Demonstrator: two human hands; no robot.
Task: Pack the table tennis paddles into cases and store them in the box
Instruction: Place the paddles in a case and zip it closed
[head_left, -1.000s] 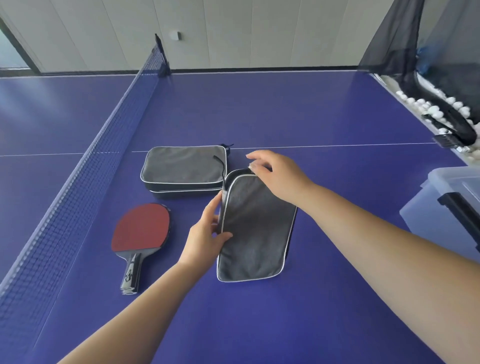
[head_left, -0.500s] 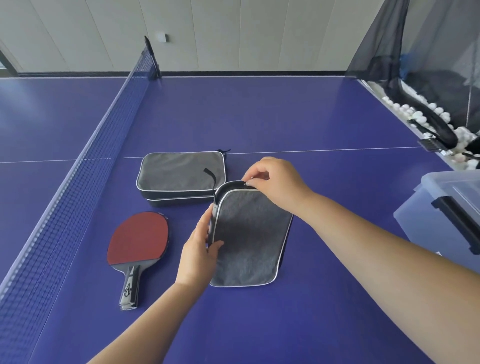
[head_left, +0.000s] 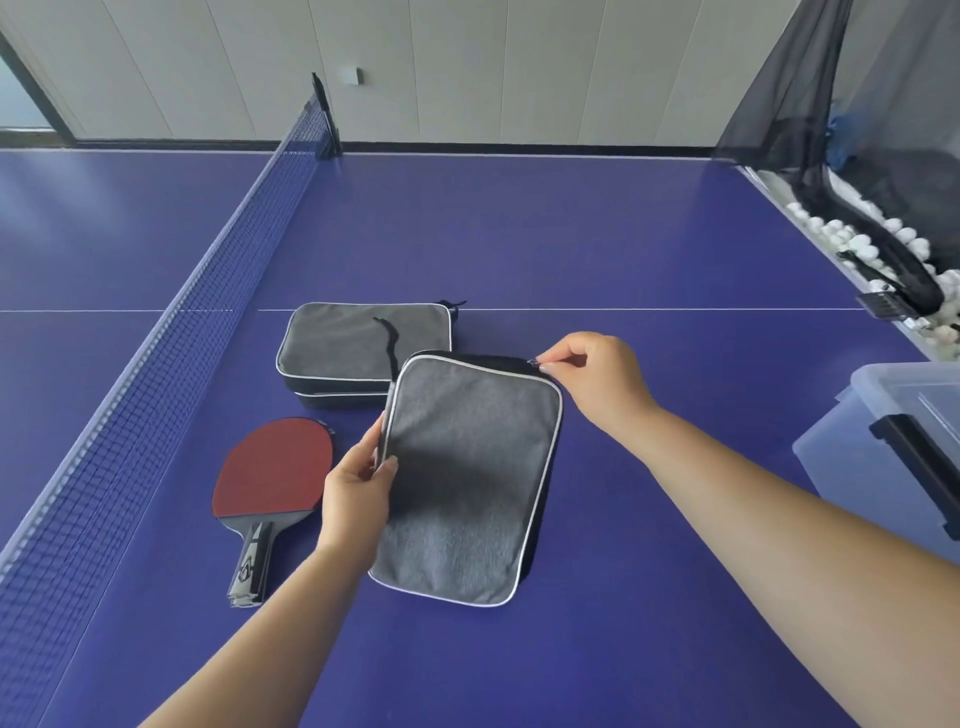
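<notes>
A grey paddle case (head_left: 467, 478) with white piping lies flat on the blue table (head_left: 649, 234) in front of me. My left hand (head_left: 358, 493) grips its left edge, thumb on top. My right hand (head_left: 597, 379) pinches the zipper pull at the case's far right corner. A second grey case (head_left: 343, 343) lies behind it, its black cord draped across the top. A red paddle (head_left: 275, 473) lies face up left of my left hand, handle toward me.
The net (head_left: 156, 374) runs along the left. A translucent plastic box (head_left: 893, 457) with a black latch stands at the right table edge. Farther back on the right, several white balls (head_left: 852, 244) lie in a tray under dark netting.
My right hand has slid the zipper pull from the case's far left corner along the top edge to the far right corner. The left hand keeps its hold on the left edge.
</notes>
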